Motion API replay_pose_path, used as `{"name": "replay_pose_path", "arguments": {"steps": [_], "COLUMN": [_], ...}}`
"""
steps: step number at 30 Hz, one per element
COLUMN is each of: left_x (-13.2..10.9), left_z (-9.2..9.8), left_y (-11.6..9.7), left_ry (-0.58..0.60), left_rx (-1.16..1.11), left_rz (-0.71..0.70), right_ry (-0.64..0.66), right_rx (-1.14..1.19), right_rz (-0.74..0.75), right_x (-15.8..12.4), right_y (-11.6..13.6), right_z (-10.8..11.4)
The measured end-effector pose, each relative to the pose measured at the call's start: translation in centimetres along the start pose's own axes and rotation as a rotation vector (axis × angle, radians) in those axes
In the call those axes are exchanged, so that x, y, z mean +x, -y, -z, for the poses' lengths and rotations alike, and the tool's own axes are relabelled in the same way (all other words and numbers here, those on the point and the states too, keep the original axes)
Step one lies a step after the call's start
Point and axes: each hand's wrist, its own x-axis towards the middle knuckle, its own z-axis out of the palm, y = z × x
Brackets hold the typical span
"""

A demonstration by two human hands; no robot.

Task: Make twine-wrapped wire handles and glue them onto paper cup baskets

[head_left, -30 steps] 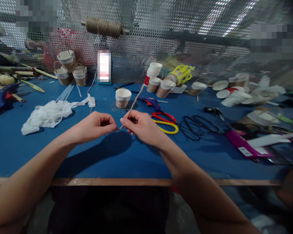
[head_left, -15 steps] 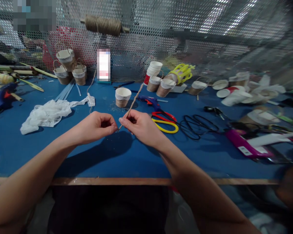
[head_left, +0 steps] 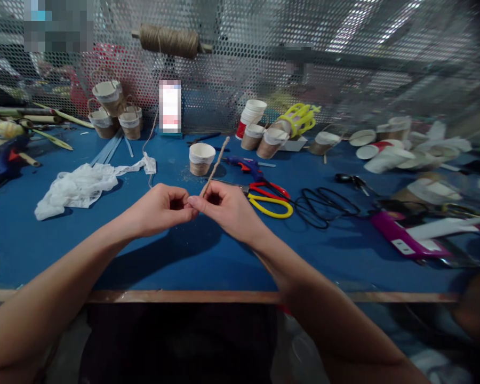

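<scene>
1. Left hand (head_left: 160, 209): curled loosely above the blue bench (head_left: 184, 256), fingers pressed together at the tips and touching the right hand's thumb. Probably nipping the lower end of the twine strand (head_left: 216, 164), though the exact contact is hidden between the two hands.
2. Right hand (head_left: 229, 209): fingers pinching the twine strand near its lower end, thumb against forefinger, the other fingers curled behind.
3. Twine strand: stiff and straight, held off the bench, tilted up and away to the right from the pinch. Free upper end in the air, passing just beside a paper cup (head_left: 201, 159) that stands upright further back.
4. Just right of the right hand: red-and-yellow scissors (head_left: 272, 201) lying flat, a blue glue gun (head_left: 246, 166) behind them, a coil of black cable (head_left: 324, 207) further right.
5. Left of the left hand and well apart: crumpled white plastic (head_left: 78, 188) on the bench.
6. At the back, along a perforated metal screen (head_left: 344, 80): small cups with twine handles (head_left: 112, 109) on the left, a stack of white cups (head_left: 253, 113) and a yellow plastic piece (head_left: 300, 118) near the middle. Spool of twine (head_left: 170, 41) mounted on the screen above.
</scene>
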Motion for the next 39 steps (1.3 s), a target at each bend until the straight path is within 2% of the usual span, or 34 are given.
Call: {"name": "replay_pose_path", "arguments": {"steps": [5,11,20,39], "left_x": [0.0,0.0,-0.4,-0.2], "left_z": [0.0,0.2,1.1,0.4], "left_y": [0.1,0.3,-0.4,0.1], "left_ry": [0.006,0.010,0.023,-0.019], "left_rx": [0.002,-0.035,0.034,0.087], "left_rz": [0.010,-0.003,0.000,-0.028], "right_ry": [0.089,0.173,0.062,-0.061], "right_rx": [0.160,0.149,-0.003,-0.133], "right_rz": [-0.042,-0.131,-0.093,-0.008], "right_x": [-0.1,-0.1,0.1,0.1], "right_y": [0.2,0.3,0.2,0.3], "right_z": [0.1,0.8,1.0,0.4]}}
